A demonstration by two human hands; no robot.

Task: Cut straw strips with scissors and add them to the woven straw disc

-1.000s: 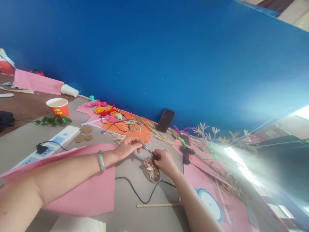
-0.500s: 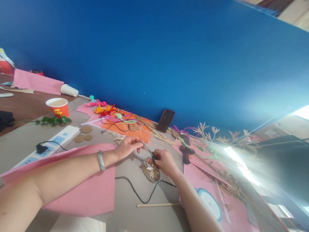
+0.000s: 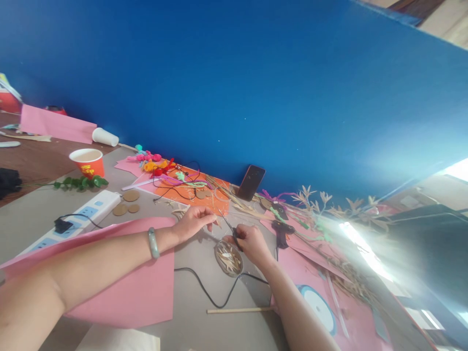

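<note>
My left hand [image 3: 195, 220] pinches a thin dry straw piece near the table's middle. My right hand [image 3: 248, 242] is closed on small black-handled scissors [image 3: 230, 229], whose blades point up toward the left fingertips. Just below both hands lies a round disc [image 3: 228, 258] covered with short straw bits. A green bangle [image 3: 154, 242] circles my left wrist.
A pink paper sheet [image 3: 120, 287] lies under my left forearm, a black cable [image 3: 204, 287] and a wooden stick [image 3: 239, 310] nearer me. A power strip [image 3: 84, 212], red paper cup [image 3: 89, 162], cardboard discs [image 3: 126, 202], orange sheet with craft bits [image 3: 183, 187], phone [image 3: 251, 182], glue gun [image 3: 282, 233] and dried stalks [image 3: 329, 204] surround them.
My right hand with the scissors has risen slightly and moved away from the disc toward the left fingertips. The left hand stays almost still.
</note>
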